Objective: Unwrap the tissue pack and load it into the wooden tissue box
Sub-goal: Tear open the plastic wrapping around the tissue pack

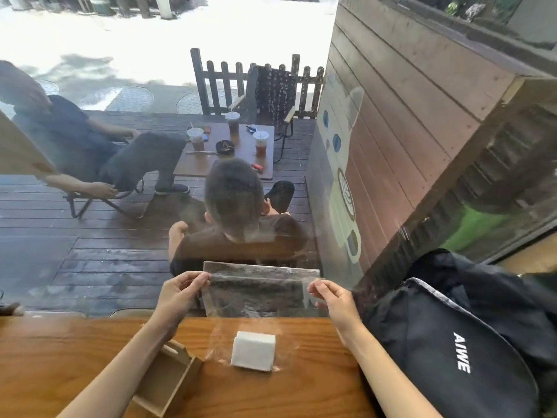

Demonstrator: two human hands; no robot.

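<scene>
A white stack of tissues [253, 351] lies bare on the wooden counter [60, 351], with a faint piece of clear film under it. Above it I hold the clear plastic wrapper [256, 291] stretched flat in the air. My left hand [180, 292] pinches its left edge and my right hand [331, 297] pinches its right edge. The wooden tissue box [168, 381] lies open on the counter to the left of the tissues, partly under my left forearm.
A black bag [452, 357] with white lettering sits at the right end of the counter. A window stands right behind the counter; beyond it are people seated on a deck and a small table with drinks [229, 149].
</scene>
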